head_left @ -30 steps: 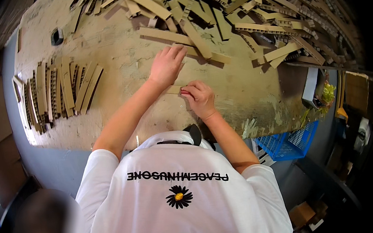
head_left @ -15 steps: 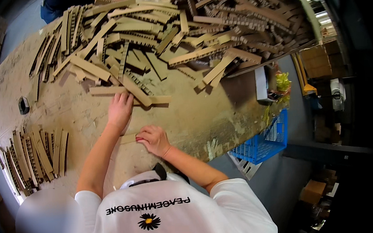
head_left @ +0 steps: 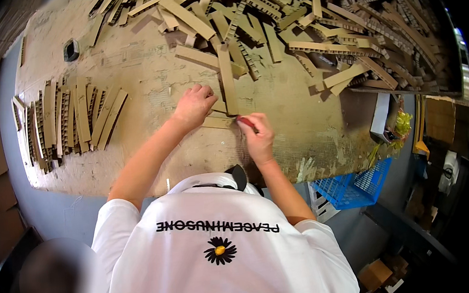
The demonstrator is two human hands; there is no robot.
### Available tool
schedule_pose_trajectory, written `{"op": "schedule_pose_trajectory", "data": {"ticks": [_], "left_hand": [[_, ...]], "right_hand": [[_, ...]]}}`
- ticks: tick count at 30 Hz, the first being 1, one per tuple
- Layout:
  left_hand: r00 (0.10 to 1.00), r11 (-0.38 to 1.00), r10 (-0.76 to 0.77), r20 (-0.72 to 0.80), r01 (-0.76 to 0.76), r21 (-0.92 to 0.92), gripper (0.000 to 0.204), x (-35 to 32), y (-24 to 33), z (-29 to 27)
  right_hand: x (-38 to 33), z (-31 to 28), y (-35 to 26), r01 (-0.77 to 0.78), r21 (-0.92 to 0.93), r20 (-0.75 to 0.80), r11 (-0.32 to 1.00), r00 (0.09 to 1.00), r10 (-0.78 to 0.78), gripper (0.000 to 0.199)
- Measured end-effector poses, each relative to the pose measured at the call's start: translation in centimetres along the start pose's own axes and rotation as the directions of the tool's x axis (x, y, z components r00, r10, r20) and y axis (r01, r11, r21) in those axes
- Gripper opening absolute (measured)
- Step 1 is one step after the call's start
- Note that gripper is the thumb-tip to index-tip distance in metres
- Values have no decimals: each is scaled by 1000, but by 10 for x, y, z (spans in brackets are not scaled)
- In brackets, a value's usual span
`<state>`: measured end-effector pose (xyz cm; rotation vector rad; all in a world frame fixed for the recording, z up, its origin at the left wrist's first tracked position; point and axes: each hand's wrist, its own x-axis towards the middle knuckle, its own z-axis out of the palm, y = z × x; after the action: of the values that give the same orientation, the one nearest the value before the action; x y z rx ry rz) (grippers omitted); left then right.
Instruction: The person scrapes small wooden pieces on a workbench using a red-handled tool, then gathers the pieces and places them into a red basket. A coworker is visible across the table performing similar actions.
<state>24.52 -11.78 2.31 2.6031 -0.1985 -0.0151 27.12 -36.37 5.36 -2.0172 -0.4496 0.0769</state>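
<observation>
My right hand (head_left: 258, 136) is closed around a small red-handled tool (head_left: 247, 124); its tip is too small to make out. That tip is close to the end of a tan cardboard strip (head_left: 216, 121) lying flat on the table between my hands. My left hand (head_left: 195, 106) has its fingers curled together just above this strip, beside another strip end (head_left: 219, 106); what they pinch, if anything, is hidden. Beyond both hands a longer honeycomb-cardboard strip (head_left: 228, 83) points toward me, its far end among the loose strips.
Loose cardboard strips (head_left: 272, 40) are heaped on the worn table (head_left: 152, 98), spilling from a large carton at the far right. A row of strips (head_left: 67, 119) lies at the left, near a dark hollow block (head_left: 71, 50). A blue crate (head_left: 355, 186) stands beyond the right edge.
The view has shifted, so the table appears further up and right. My left hand has drawn back from the strips at the pile's edge to beside my right hand. The red tool shows more clearly.
</observation>
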Motion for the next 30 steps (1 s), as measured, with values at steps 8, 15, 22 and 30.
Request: {"op": "schedule_pose_trajectory", "data": {"ticks": [8, 15, 22, 30], "left_hand": [[996, 999, 34, 82, -31, -31, 47, -4, 4, -9], [954, 944, 269, -131, -234, 232, 51, 46, 25, -49], [865, 827, 502, -25, -470, 309, 39, 90, 7, -38], [992, 992, 123, 18, -123, 14, 43, 61, 19, -1]], "right_hand": [[31, -4, -5, 76, -62, -27, 995, 997, -78, 8], [30, -16, -4, -131, 78, -96, 988, 986, 138, 10], [33, -44, -8, -148, 69, -197, 987, 968, 158, 10], [29, -45, 6, -162, 2, -172, 987, 972, 160, 12]]}}
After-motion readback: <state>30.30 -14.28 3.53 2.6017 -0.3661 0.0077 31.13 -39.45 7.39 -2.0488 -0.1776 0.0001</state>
